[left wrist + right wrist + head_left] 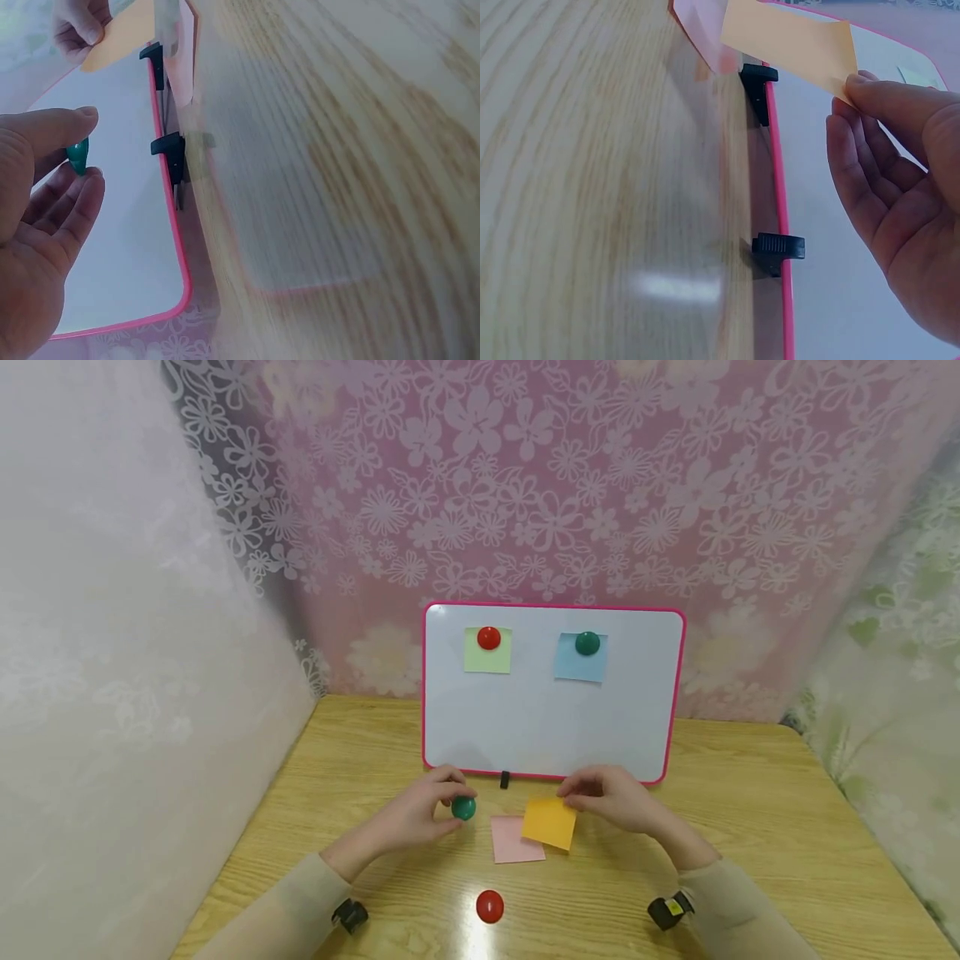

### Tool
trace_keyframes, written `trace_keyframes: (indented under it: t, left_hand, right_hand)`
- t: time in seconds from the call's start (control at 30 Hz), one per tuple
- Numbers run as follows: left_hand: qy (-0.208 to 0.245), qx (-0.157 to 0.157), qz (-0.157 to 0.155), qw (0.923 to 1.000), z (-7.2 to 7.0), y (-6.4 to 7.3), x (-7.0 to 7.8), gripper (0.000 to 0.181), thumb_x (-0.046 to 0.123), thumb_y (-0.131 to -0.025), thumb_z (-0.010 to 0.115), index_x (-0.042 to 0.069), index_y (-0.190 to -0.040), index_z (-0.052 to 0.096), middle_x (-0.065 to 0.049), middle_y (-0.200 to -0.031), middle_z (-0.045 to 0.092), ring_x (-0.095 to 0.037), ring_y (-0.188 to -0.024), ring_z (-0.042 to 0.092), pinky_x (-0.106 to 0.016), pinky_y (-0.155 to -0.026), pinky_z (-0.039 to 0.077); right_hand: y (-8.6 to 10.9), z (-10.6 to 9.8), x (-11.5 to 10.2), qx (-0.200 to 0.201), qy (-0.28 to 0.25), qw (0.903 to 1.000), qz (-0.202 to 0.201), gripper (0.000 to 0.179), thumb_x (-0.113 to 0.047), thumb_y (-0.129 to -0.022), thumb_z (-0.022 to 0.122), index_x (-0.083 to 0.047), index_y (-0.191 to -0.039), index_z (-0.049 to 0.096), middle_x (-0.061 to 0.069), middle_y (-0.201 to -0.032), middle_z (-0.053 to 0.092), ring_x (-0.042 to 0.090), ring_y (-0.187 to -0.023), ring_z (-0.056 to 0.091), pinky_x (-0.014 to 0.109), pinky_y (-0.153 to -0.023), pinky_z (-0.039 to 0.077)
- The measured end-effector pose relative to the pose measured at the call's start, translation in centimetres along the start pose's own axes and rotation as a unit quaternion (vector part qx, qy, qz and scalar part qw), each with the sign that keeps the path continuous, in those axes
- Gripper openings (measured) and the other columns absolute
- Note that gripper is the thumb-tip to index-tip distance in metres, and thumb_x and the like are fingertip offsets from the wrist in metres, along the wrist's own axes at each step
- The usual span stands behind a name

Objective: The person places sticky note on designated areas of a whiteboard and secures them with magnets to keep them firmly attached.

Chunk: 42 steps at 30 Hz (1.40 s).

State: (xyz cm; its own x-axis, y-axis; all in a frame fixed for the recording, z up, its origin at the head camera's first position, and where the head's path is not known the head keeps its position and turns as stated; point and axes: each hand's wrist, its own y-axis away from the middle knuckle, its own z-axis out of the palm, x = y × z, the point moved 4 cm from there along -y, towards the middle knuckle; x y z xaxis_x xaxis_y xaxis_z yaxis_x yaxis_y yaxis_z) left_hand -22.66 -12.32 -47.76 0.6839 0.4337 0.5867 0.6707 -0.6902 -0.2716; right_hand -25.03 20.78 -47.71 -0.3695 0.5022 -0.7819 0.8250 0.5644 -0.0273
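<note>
My left hand (pixel 423 810) pinches a round green magnet (pixel 463 808) between thumb and fingers, just in front of the whiteboard's lower left part. In the left wrist view the magnet (pixel 78 156) shows edge-on between the fingertips. With thumb and fingers my right hand (pixel 618 797) grips an orange sticky note (pixel 550 823) by its upper right corner. That note overlaps a pink sticky note (pixel 513 847) on the table. The pink-framed whiteboard (pixel 543 727) stands upright behind both hands. A red magnet (pixel 490 907) lies on the table nearer the person.
On the board, a red magnet (pixel 489 638) sits on a green note (pixel 487 664), and a green magnet (pixel 587 643) on a blue note (pixel 580 671). Black clips (pixel 778 246) hold the board's lower edge. A floral curtain (pixel 517 510) hangs behind the wooden table (pixel 780 827).
</note>
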Motion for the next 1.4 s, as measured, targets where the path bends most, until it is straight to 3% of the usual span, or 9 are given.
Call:
trace_keyframes:
  t: [0.2, 0.37, 0.93, 1.2, 1.4]
  left_hand:
    - [-0.009, 0.020, -0.008, 0.9997, -0.6, 0.0, -0.1, 0.037, 0.003, -0.094, 0.083, 0.005, -0.130, 0.074, 0.000, -0.124, 0.058, -0.021, -0.106, 0.062, -0.029, -0.092, 0.057]
    - [-0.015, 0.037, -0.012, 0.9991, -1.1, 0.1, -0.2, 0.037, 0.002, -0.092, 0.084, 0.006, -0.128, 0.075, 0.001, -0.121, 0.058, -0.018, -0.105, 0.061, -0.030, -0.091, 0.058]
    - [-0.023, 0.074, 0.026, 0.9967, -2.3, 0.1, 0.2, 0.040, 0.000, -0.090, 0.086, 0.005, -0.129, 0.076, -0.004, -0.121, 0.060, -0.020, -0.103, 0.063, -0.040, -0.087, 0.061]
    - [-0.021, 0.091, 0.028, 0.9952, -2.4, 0.1, -0.2, 0.039, -0.001, -0.089, 0.087, 0.004, -0.126, 0.076, -0.005, -0.121, 0.060, -0.026, -0.100, 0.064, -0.039, -0.087, 0.061]
    - [-0.030, 0.103, 0.033, 0.9936, -2.6, 0.0, -0.2, 0.039, 0.000, -0.088, 0.087, 0.005, -0.125, 0.076, -0.005, -0.121, 0.060, -0.021, -0.102, 0.062, -0.037, -0.086, 0.061]
  right_hand:
    - [-0.9, -0.4, -0.8, 0.016, 0.009, 0.9998, -0.005, 0.009, -0.016, -0.103, 0.075, -0.016, -0.110, 0.080, -0.004, -0.104, 0.076, 0.013, -0.090, 0.070, 0.029, -0.080, 0.059]
    - [-1.7, -0.3, -1.0, 0.020, 0.018, 0.9996, 0.001, 0.009, -0.017, -0.103, 0.074, -0.017, -0.110, 0.080, -0.006, -0.103, 0.076, 0.014, -0.090, 0.069, 0.029, -0.079, 0.059]
    - [-4.5, -0.2, -1.9, 0.065, 0.055, 0.9962, 0.015, 0.010, -0.018, -0.101, 0.076, -0.023, -0.106, 0.083, -0.009, -0.107, 0.077, 0.014, -0.098, 0.069, 0.037, -0.090, 0.058]
    - [-5.4, -0.2, -2.2, 0.072, 0.044, 0.9964, 0.012, 0.009, -0.015, -0.101, 0.076, -0.018, -0.106, 0.083, -0.004, -0.107, 0.078, 0.015, -0.095, 0.069, 0.033, -0.087, 0.058]
    - [-5.8, -0.1, -2.7, 0.071, 0.047, 0.9962, 0.019, 0.009, -0.014, -0.101, 0.076, -0.018, -0.105, 0.083, -0.004, -0.107, 0.078, 0.016, -0.096, 0.069, 0.037, -0.089, 0.059]
